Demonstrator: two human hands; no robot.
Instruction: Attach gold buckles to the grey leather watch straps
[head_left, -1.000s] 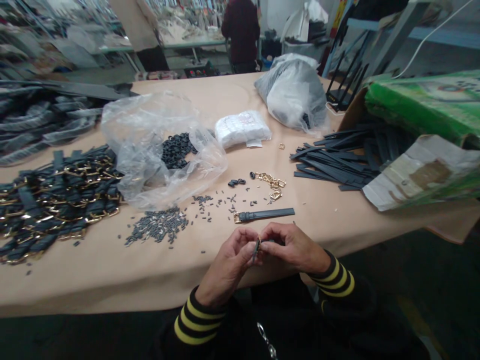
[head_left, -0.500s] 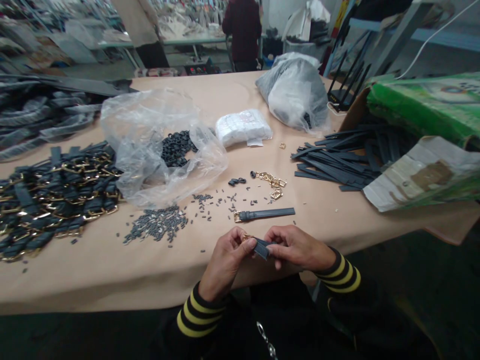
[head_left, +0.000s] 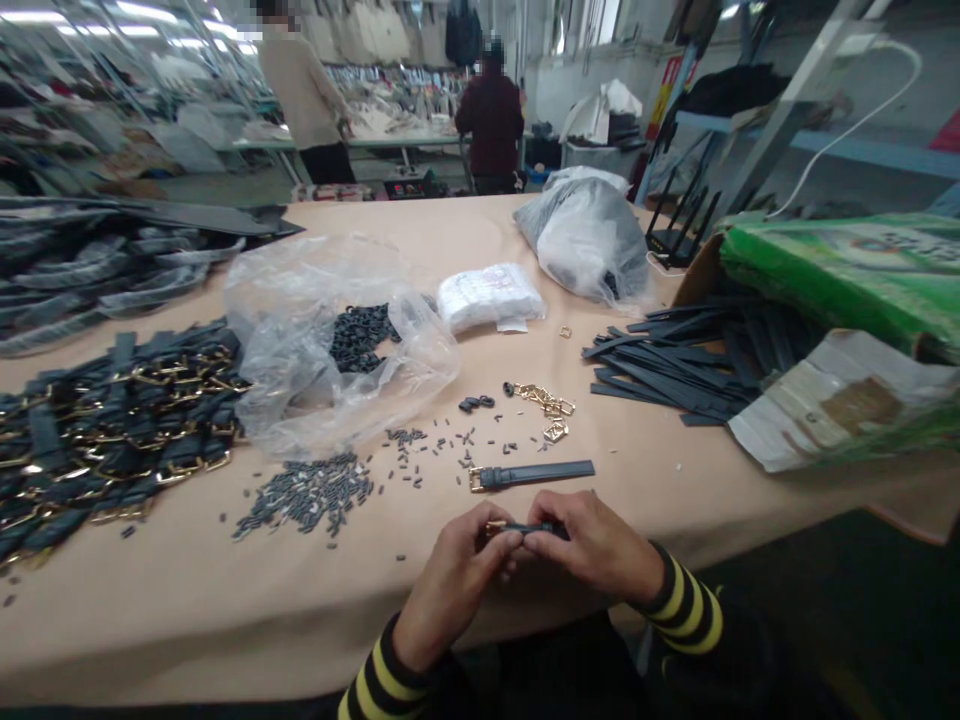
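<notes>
Dark grey is the narrow flat strap with gold metal buckle [head_left: 516, 527], pinched near the buckle by the bare left hand [head_left: 459, 562] and farther along by the bare right hand [head_left: 596, 548], above the beige-covered table's [head_left: 285, 600] near edge. I think gentle, even pressure suits; a similar grey, gold-buckled strap [head_left: 538, 474] lies just beyond.
</notes>
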